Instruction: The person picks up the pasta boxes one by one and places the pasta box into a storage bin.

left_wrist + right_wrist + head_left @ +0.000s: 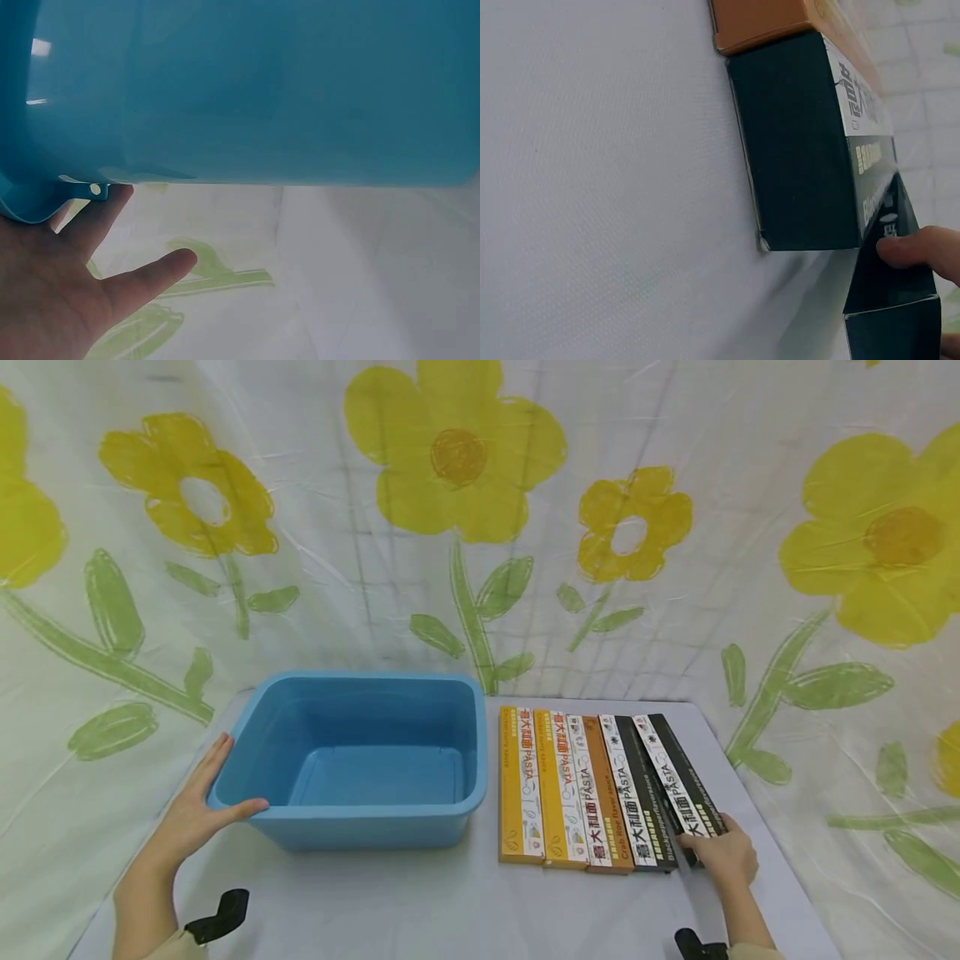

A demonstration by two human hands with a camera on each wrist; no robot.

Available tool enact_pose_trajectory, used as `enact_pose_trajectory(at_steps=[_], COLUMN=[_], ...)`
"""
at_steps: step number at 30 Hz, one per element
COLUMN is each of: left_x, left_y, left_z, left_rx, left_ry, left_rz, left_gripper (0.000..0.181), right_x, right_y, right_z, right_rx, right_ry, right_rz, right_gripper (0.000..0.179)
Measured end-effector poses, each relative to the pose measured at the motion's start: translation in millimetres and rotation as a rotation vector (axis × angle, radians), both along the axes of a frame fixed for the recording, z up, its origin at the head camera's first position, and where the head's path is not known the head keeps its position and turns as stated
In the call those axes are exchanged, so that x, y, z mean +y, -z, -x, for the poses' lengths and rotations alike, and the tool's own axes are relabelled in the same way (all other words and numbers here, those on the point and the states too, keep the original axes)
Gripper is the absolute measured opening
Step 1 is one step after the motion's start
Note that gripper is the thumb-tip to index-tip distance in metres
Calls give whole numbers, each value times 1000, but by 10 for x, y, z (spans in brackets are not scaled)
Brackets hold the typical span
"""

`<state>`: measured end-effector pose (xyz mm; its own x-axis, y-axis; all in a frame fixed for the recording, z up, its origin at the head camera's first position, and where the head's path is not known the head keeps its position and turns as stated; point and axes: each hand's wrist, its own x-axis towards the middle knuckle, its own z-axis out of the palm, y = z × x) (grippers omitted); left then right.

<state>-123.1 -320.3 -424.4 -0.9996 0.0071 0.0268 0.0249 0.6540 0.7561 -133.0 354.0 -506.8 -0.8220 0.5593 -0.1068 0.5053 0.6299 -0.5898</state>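
Note:
The blue plastic basin (352, 832) stands at the left of the table. My left hand (191, 818) is spread at its near left corner, thumb and fingers straight against the rim. In the left wrist view, the fingers (97, 225) reach up to the rim's underside. At the right end of a row of pasta boxes, my right hand (726, 856) grips the near end of a black pasta box (678, 772), thumb on one side. That box slants away from the black box beside it (633, 785), and the right wrist view shows it tipped.
Further left in the row lie a brown-orange crab roe pasta box (609, 802) and two yellow pasta boxes (510, 785). The row is right of the basin on the white table (375, 910). A flowered curtain (315, 593) hangs behind.

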Motion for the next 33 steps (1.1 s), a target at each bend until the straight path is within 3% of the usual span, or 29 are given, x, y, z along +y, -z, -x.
enact_pose_trajectory(at_steps=[23, 33], left_x=[-21, 5], left_y=[39, 35], left_z=[-20, 16], left_rx=[-16, -28], left_ry=[-15, -23], left_rz=[-7, -1], left_gripper=[104, 104], right_x=[-94, -194], right_y=[-432, -705], right_z=[27, -2], right_rx=[115, 99], right_ry=[-70, -177], right_rz=[-25, -6], right_gripper=[86, 88])
